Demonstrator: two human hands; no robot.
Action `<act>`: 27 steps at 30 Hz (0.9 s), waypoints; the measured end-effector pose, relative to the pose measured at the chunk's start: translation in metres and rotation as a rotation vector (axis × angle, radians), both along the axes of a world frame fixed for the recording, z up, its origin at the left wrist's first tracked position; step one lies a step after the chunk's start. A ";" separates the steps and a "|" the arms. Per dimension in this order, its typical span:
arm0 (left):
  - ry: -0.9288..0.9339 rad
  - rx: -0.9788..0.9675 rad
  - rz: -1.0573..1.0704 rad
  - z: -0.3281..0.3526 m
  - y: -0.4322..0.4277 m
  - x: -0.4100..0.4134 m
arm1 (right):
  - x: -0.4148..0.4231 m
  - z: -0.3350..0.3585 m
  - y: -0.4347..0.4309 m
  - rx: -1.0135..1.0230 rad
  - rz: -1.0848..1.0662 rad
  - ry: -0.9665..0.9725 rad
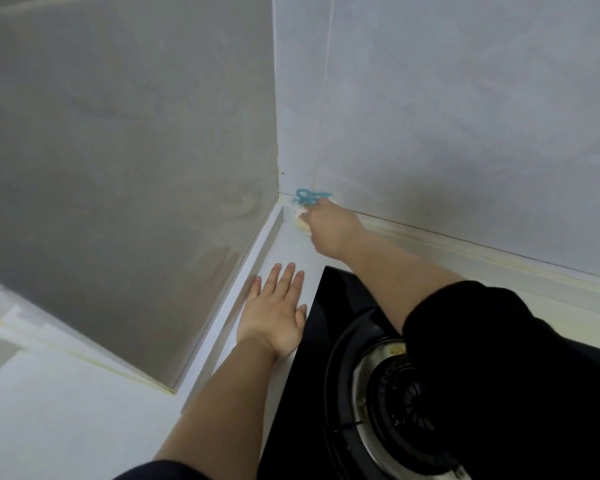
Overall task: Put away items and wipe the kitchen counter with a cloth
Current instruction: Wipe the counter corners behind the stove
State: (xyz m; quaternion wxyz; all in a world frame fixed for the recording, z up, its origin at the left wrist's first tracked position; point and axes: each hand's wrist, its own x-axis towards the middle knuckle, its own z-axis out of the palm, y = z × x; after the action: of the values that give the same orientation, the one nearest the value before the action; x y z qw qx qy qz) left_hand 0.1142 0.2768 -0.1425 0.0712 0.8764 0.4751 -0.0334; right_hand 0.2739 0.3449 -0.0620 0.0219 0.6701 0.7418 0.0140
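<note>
- Pale cloth [300, 220], with a blue loop [309, 196] sticking out, is gripped by the right hand [329, 230] and pressed into the far corner of the desk [291, 252], right against the wall.
- The left hand [274, 313] is laid flat with fingers straight on the desk's left strip beside the black hob [340, 306].
- The dark sleeve [482, 341] is hung over the burner [388, 386], so it could get greased or snagged tbh.
- Corner grime might just get smeared along the seam.
- No containers can be seen.

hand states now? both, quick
Left hand: open, flat on the counter.
Right hand: closed on the cloth in the corner.
</note>
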 end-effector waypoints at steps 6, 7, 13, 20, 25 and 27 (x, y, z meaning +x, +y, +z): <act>0.005 0.003 -0.019 0.001 -0.001 -0.001 | 0.068 0.013 -0.066 -0.070 -0.375 -0.079; 0.004 0.009 -0.020 0.001 -0.001 -0.001 | 0.068 0.015 -0.067 -0.052 -0.376 -0.085; 0.030 0.023 -0.039 -0.001 0.001 0.001 | 0.012 0.001 -0.012 0.025 0.035 0.073; 0.037 0.025 -0.049 -0.001 0.003 0.001 | 0.028 -0.011 -0.020 0.032 -0.084 0.097; 0.019 0.023 -0.066 0.001 0.002 0.000 | 0.115 0.004 -0.108 0.001 -0.503 -0.030; 0.023 0.021 -0.081 0.002 0.002 0.000 | 0.121 0.014 -0.124 -0.033 -0.652 -0.024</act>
State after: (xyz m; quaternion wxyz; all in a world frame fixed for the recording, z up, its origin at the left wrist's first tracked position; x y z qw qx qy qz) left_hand 0.1139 0.2785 -0.1409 0.0550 0.8952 0.4402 -0.0414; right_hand 0.3947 0.2213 -0.0479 0.0446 0.8716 0.4882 0.0021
